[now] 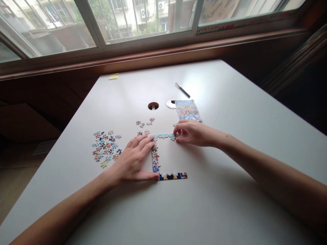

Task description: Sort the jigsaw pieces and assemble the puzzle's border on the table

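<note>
A partly joined jigsaw puzzle border (155, 158) lies on the white table, with a top strip, a left side and a bottom strip. My left hand (135, 158) rests along its left side, fingers spread, the fingertips at the upper corner and the thumb at the lower corner. At the right end of the top strip, my right hand (190, 132) pinches a small puzzle piece (175, 135) between thumb and fingers; the fingers partly hide it. Left of my left hand is a pile of loose puzzle pieces (104, 146), and several more pieces (142, 125) lie above the border.
Behind my right hand lies a printed picture sheet (188, 109), partly over a round metal cover (170, 104). A cable hole (153, 106) opens in the table (217, 204). Farther back are a black pen (183, 90) and a yellow sticky note (113, 77), below the window.
</note>
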Tool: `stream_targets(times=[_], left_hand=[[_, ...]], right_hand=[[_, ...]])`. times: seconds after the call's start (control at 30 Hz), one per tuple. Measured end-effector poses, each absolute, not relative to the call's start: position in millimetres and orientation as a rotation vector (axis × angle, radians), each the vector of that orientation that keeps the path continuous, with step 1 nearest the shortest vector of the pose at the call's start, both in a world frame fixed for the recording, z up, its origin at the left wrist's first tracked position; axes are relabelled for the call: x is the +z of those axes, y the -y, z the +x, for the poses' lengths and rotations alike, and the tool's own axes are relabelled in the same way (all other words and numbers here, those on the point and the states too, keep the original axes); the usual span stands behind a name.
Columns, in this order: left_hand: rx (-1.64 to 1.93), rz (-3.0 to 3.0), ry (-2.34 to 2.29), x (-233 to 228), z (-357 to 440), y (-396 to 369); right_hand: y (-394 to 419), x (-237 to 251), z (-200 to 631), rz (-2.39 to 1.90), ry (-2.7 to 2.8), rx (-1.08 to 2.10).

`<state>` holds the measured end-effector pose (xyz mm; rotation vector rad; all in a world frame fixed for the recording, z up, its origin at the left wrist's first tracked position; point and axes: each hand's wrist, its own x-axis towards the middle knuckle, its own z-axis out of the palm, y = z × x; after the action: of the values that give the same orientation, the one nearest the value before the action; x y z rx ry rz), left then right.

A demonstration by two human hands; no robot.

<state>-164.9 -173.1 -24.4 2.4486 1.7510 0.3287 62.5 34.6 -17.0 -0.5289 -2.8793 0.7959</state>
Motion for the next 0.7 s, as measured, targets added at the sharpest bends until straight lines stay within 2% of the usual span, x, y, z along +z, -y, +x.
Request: stream_targets(times=[0.7], left_hand=[[0.286,2.403,-1.733,-18.2,-159.2,173.0]], right_hand=[[-30.7,-15.0,62.8,-0.517,2.898,0.768]])
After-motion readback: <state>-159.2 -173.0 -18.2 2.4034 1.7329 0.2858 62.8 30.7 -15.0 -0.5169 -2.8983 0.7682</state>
